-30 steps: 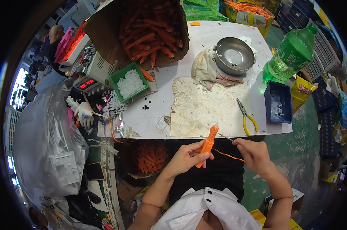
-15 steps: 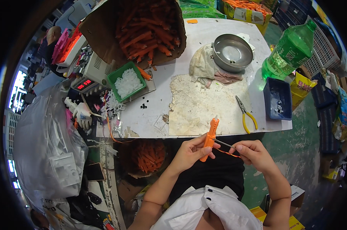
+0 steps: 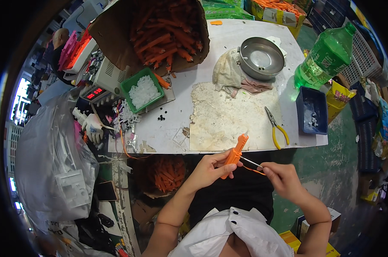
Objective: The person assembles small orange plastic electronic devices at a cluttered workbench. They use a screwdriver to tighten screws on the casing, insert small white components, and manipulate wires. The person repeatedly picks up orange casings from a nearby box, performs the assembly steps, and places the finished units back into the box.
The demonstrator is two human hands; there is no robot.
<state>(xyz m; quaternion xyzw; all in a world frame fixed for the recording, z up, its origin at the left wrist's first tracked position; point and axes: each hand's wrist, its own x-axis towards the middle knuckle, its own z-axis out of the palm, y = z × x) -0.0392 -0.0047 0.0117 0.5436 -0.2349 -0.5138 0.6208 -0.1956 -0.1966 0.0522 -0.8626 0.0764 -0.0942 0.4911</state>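
Note:
My left hand (image 3: 212,170) is closed around a slim orange plastic piece (image 3: 235,155), tilted with its pale tip up and to the right. In my right hand (image 3: 284,177), pinched between thumb and fingers, is the outer end of a thin metal rod (image 3: 251,162). The rod's other end meets the side of the orange piece; whether it goes inside cannot be made out. Below the rod, a thin orange wire (image 3: 255,171) curves between the two hands. Both hands are in front of the table's near edge, above my lap.
On the table (image 3: 168,139) are yellow-handled pliers (image 3: 276,128), a metal bowl (image 3: 262,58) beside a rag (image 3: 226,73), a green bottle (image 3: 322,58), a blue bin (image 3: 311,109) and a green tray (image 3: 141,90) of white parts. A cardboard box (image 3: 110,36) holds orange pieces.
The orange piece has shifted slightly right and leans further right. My right hand has turned and moved a little lower, still on the rod.

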